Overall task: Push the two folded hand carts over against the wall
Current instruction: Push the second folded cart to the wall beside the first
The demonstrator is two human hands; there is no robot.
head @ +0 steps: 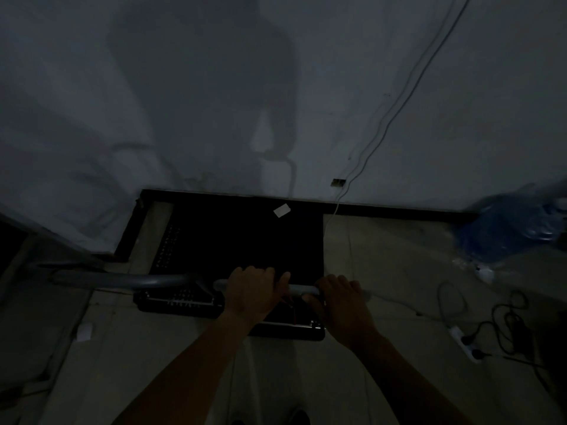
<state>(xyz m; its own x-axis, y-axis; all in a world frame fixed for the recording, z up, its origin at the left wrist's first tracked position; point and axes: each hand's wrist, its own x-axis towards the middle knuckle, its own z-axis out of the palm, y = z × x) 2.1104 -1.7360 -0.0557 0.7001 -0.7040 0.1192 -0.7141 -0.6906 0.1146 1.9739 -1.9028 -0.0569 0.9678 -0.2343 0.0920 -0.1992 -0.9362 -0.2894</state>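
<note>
The scene is very dark. A black hand cart platform (245, 237) lies on the floor, its far edge touching the white wall (429, 102). My left hand (254, 291) and my right hand (340, 302) both grip its grey handle bar (302, 289) at the near end. A second cart (179, 302) sits just to the left, partly under or beside the first, with its own grey handle (129, 279) stretching left. A white label (281, 210) sticks on the platform near the wall.
A thin cable (399, 102) runs down the wall to the floor at the cart's right. A blue plastic bag (509, 228) sits at right by the wall. A power strip (466, 343) with black cords lies on the floor at right. My feet show at the bottom.
</note>
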